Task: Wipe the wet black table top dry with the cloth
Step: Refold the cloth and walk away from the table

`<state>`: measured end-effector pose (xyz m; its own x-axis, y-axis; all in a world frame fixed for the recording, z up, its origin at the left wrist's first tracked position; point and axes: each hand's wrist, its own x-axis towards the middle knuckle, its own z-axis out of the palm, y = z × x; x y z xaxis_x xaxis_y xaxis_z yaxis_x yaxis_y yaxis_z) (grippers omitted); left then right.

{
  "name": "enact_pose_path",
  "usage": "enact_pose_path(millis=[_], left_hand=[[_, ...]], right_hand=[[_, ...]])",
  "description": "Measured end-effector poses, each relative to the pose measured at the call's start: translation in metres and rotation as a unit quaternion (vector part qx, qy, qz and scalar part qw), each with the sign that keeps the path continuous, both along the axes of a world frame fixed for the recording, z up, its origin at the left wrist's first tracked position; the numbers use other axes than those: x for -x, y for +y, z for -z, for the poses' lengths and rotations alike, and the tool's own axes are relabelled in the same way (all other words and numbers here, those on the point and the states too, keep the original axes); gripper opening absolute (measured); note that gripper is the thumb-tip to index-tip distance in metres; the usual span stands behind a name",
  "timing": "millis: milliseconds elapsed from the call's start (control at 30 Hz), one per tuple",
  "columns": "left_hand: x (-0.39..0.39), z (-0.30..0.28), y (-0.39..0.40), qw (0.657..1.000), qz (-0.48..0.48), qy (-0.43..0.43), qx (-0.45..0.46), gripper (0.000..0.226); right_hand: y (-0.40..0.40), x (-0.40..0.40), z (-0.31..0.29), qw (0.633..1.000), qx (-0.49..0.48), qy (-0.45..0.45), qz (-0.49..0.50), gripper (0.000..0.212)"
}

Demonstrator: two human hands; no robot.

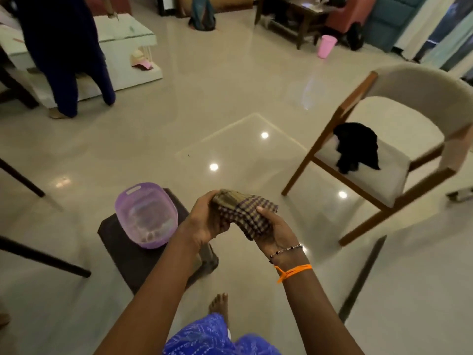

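- A glossy pale floor [230, 103] fills the room and mirrors ceiling lights as bright spots.
- A low white table [128, 47] stands far left; a second person in dark blue clothes [64, 52] bends over it, back to the camera.
- A wooden chair [378, 139] with pale cushions stands to the right, a black garment [357, 147] heaped on its seat.
- A small black table [122, 257] sits low at centre-left, under the left forearm; whether its top is wet cannot be told.
- A purple basin [146, 215] rests on that table's far end.
- The checked cloth [243, 213], folded into a thick bundle, is held in the air between both hands, to the right of the basin and above the floor, not touching the table.
- The left hand [204, 221] is closed on the cloth's left end, fingers curled over the top.
- The right hand [275, 231] cups the cloth's right end from below, thumb pressed on the fabric; a bead bracelet [285, 251] and an orange thread [294, 271] circle the wrist.
- A pink cup [326, 46] stands on the floor in the far background.
- A bare foot [218, 304] shows above a blue hem [204, 334].
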<state>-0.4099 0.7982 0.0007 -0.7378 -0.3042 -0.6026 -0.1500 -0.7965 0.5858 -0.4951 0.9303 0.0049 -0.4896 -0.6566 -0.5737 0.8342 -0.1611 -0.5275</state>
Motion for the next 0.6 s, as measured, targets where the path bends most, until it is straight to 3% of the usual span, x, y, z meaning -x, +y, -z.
enact_pose_path(millis=[100,267,467,600], left_hand=[[0.045,-0.007,-0.037,0.999,-0.041,-0.021,0.014,0.033],[0.103,0.002,-0.105,0.994,-0.101,-0.044,-0.011,0.033],[0.181,0.016,-0.194,0.979,-0.193,-0.061,0.000,0.035],[0.230,0.010,-0.246,0.958,-0.287,-0.021,-0.012,0.039]], right_hand=[[-0.047,0.048,-0.002,0.999,0.031,-0.019,-0.008,0.047],[-0.128,0.123,-0.005,0.996,0.015,-0.048,-0.077,0.015],[-0.238,0.219,0.004,0.985,-0.037,-0.029,-0.169,0.026],[-0.303,0.275,0.001,0.972,-0.049,-0.005,-0.231,0.020]])
